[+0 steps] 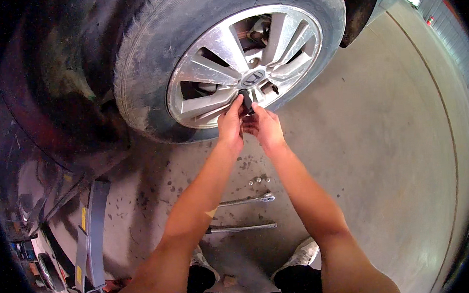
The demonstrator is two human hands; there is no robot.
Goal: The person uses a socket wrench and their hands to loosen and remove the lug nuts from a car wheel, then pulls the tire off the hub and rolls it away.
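A silver alloy wheel (252, 78) with a dark tire (140, 93) fills the upper middle. Just below its center cap, a short black socket-like piece (246, 100) points at the hub's lug area. My left hand (230, 126) pinches this piece from the left, thumb and fingers closed on it. My right hand (265, 126) closes around its lower end from the right, with the fingers curled underneath. Which part meets the wheel is hidden behind the piece and my fingers.
On the concrete floor below my hands lie three small lug nuts (258, 180), a ratchet (248, 200) and a long metal bar (245, 228). A grey lift arm (93, 230) with yellow labels stands at the left. The dark car body (42, 158) borders the left side.
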